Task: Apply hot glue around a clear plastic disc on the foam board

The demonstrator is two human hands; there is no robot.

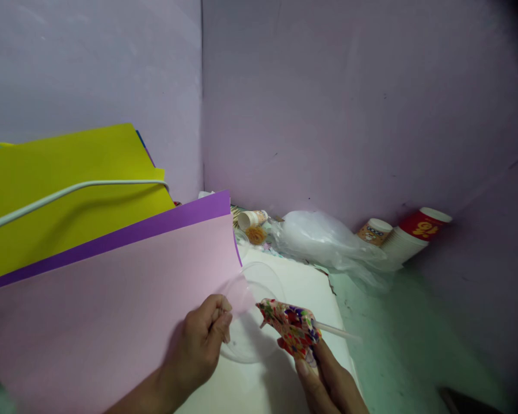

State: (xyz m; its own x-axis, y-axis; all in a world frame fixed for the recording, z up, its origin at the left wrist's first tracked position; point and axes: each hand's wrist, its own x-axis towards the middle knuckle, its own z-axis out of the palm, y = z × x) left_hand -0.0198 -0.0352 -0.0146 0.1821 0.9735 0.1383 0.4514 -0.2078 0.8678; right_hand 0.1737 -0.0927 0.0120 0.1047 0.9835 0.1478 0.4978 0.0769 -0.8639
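My right hand (323, 374) is wrapped round the handle of a flower-patterned hot glue gun (290, 322). Its nozzle points left, and a pale glue stick (339, 330) sticks out of its rear. My left hand (207, 330) is closed, thumb against the fingers, at the left rim of a clear, round plastic piece (259, 348), perhaps a lid or shallow bowl. The gun's tip is over this clear piece; whether they touch I cannot tell. Below both hands lies a white board (302, 282).
Large pink (112, 299), purple (198, 208) and yellow sheets (77, 155) stand at the left, with a white bar (69, 190) across the yellow. Along the wall are a clear plastic bag (319, 230), stacked paper cups (408, 244), a tipped cup stack (251, 219) and a brown fuzzy ball (255, 234).
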